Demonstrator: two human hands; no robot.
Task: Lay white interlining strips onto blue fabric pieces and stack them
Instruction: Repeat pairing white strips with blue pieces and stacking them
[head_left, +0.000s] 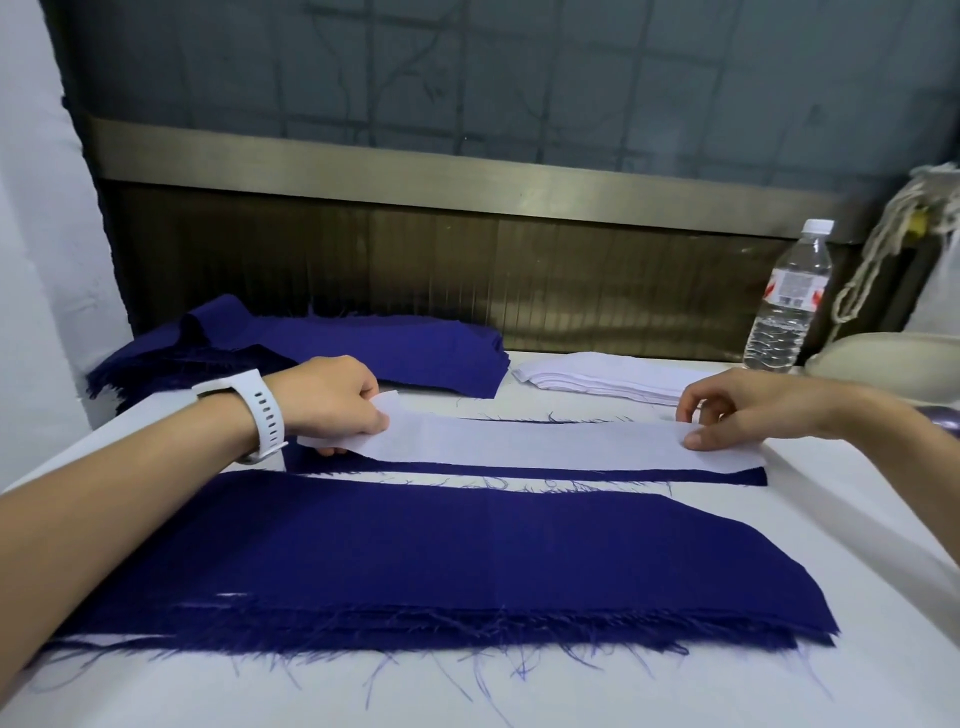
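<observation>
Head view.

- White interlining strip (545, 447): lies lengthwise on a blue fabric piece (571, 472) at mid-table. A narrow blue margin shows along its near edge, and frayed threads show past the far edge.
- Left hand (332, 400), white watch (254, 410) at the wrist: fingers curled, pinching the strip's left end, which is lifted slightly.
- Right hand (737, 410): thumb pressed on the strip's right end, other fingers curled over the far edge.
- Near stack of blue pieces (415, 556): close to the person, near edge heavily frayed. A thin bare gap separates it from the piece being worked.
- Far blue pile (363, 343) and white strip pile (597, 379): side by side at the back edge.
- Water bottle (789, 301): upright, back right.
- Table (623, 691): bare white surface along the near edge and right side.
</observation>
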